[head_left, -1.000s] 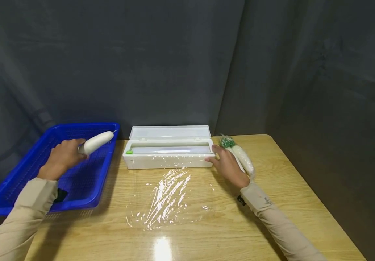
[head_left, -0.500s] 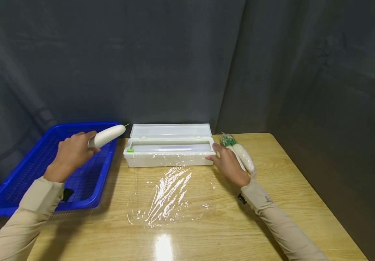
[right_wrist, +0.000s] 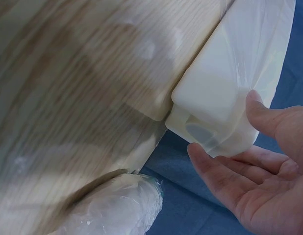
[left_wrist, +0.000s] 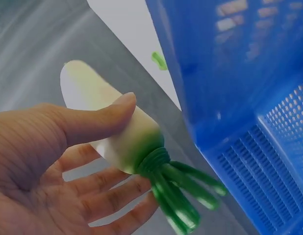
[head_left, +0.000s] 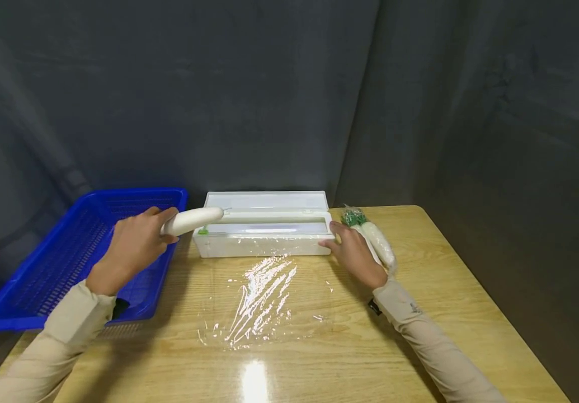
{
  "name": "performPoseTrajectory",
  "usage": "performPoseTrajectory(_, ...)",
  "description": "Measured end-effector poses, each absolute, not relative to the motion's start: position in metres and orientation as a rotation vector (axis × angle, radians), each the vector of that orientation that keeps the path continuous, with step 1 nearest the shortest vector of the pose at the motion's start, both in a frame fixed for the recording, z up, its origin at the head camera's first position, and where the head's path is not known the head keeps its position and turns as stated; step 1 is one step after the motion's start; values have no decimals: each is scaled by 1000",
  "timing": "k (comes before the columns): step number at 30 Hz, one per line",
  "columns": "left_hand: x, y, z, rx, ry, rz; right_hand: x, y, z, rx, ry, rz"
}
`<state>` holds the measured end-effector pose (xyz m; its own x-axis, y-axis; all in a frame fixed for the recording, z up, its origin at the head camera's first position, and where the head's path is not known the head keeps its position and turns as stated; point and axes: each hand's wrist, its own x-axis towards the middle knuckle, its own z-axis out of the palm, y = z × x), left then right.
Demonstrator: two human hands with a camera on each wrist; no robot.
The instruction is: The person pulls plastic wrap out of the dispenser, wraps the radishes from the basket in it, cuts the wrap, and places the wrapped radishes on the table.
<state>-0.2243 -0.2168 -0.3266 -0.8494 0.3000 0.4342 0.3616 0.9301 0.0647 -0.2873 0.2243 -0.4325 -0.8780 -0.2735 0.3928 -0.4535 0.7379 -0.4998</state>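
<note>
My left hand (head_left: 135, 243) holds a white radish (head_left: 196, 220) over the right side of the blue basket, its thin root tip pointing right toward the cling film dispenser (head_left: 264, 247). In the left wrist view the thumb presses across the radish, with fingers behind it; green stems (left_wrist: 178, 191) stick out from its cut top. My right hand (head_left: 356, 254) grips the dispenser's right end, thumb on the front, fingers around the end. The white lid (head_left: 266, 200) is raised. A sheet of cling film (head_left: 264, 302) runs from the dispenser over the tabletop toward me.
The blue basket (head_left: 4, 323) stands at the left. Two film-wrapped radishes (head_left: 380, 246) with green tops lie just right of the dispenser, beside my right hand. A green slider (head_left: 202, 231) sits at the dispenser's left end. Dark cloth (head_left: 269, 101) hangs behind the wooden table (head_left: 420, 347).
My left hand has carried the radish rightward, from above the basket to the dispenser's left end. My right hand keeps its hold on the dispenser.
</note>
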Motion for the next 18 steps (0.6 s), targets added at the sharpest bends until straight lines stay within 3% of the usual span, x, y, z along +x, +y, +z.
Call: performPoseTrajectory(18, -201, -167, -332, -645, -2568, -169, -291, 224, -435, 567, -2651, 879)
